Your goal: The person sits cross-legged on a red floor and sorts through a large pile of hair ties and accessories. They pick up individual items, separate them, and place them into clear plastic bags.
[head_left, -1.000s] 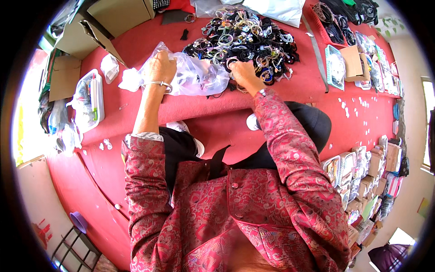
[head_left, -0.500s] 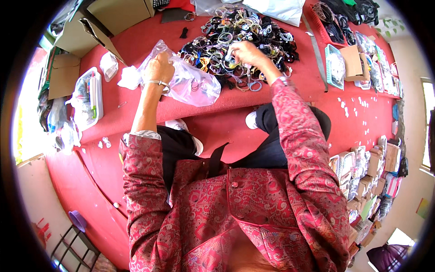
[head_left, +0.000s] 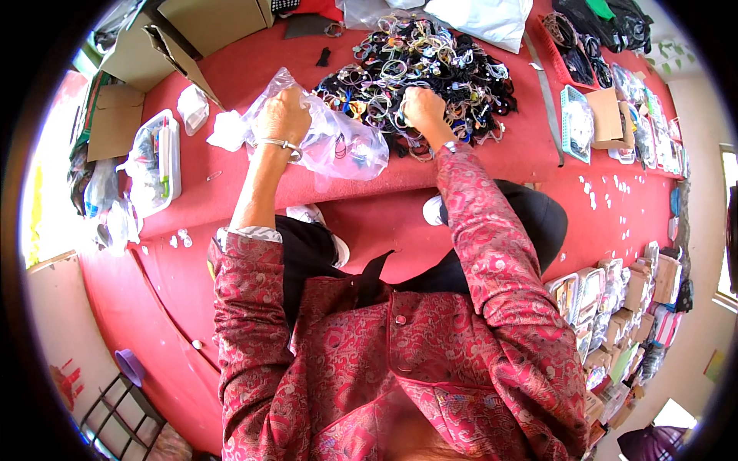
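— What packages do we see, and where?

— At eleven o'clock stand open brown cardboard boxes (head_left: 207, 27), with a flat brown card (head_left: 115, 119) lying just below them at ten. A white plastic tray (head_left: 157, 157) full of small items sits at nine to ten o'clock, clear wrappers bunched beside it. At twelve to one o'clock lies a white plastic sack (head_left: 480, 19). At two o'clock we find a pale blue basket (head_left: 576, 123) with a small brown carton (head_left: 611, 115) touching it, then a row of flat clear packets (head_left: 657, 131) along the edge. From three to five o'clock runs a stack of small boxed and bagged goods (head_left: 615, 300), many-coloured; their labels are too small for us to tell.

— And the hands?

— Our left hand (head_left: 283, 115) is closed, gripping the bunched mouth of a clear plastic bag (head_left: 338, 142) that lies on the red counter (head_left: 231, 77) at eleven to twelve o'clock; a few dark bands show through its film. Our right hand (head_left: 423, 107) is curled shut, fingers sunk in the heap of hair bands (head_left: 430, 69) at twelve o'clock; we cannot tell just how many bands it has hold of.

— Where does the bag sit against the heap?

— Just beside it, at the heap's nine o'clock side, its edge touching the nearest bands.

— Anything in the way?

— A crumpled white wrapper (head_left: 227, 131) lies against the left hand, and our patterned red sleeves (head_left: 492, 253) cover the near counter.
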A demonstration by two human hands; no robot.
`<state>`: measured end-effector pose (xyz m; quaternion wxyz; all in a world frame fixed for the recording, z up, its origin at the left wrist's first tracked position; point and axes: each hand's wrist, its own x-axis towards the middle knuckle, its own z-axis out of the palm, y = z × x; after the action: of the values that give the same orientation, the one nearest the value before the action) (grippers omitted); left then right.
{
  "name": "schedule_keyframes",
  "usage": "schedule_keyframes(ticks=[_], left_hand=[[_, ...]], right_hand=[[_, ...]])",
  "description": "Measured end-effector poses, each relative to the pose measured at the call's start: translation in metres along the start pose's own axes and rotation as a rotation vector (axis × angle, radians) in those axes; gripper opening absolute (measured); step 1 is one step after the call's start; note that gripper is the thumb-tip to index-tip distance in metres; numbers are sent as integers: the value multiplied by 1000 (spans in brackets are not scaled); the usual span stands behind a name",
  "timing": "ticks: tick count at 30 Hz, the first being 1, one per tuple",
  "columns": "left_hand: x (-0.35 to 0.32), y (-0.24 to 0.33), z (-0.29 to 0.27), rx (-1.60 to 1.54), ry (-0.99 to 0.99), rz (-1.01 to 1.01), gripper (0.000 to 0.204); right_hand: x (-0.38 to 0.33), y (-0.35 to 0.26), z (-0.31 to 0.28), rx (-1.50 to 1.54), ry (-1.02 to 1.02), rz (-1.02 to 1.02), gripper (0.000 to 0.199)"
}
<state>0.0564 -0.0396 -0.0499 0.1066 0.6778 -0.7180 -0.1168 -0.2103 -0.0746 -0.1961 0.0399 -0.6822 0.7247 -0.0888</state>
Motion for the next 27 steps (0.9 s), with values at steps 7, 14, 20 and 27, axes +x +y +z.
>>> schedule_keyframes(ticks=[7, 14, 20, 27], left_hand=[[-2, -7, 1, -1, 6, 77, 23], [2, -9, 7, 4, -12, 67, 22], [6, -10, 14, -14, -11, 62, 22], [8, -13, 13, -6, -41, 76, 24]], right_hand=[[29, 47, -51, 825, -135, -34, 5], [41, 53, -57, 818, -350, 90, 16], [32, 79, -54, 779, -267, 442, 18], [43, 95, -97, 956, -144, 360, 22]])
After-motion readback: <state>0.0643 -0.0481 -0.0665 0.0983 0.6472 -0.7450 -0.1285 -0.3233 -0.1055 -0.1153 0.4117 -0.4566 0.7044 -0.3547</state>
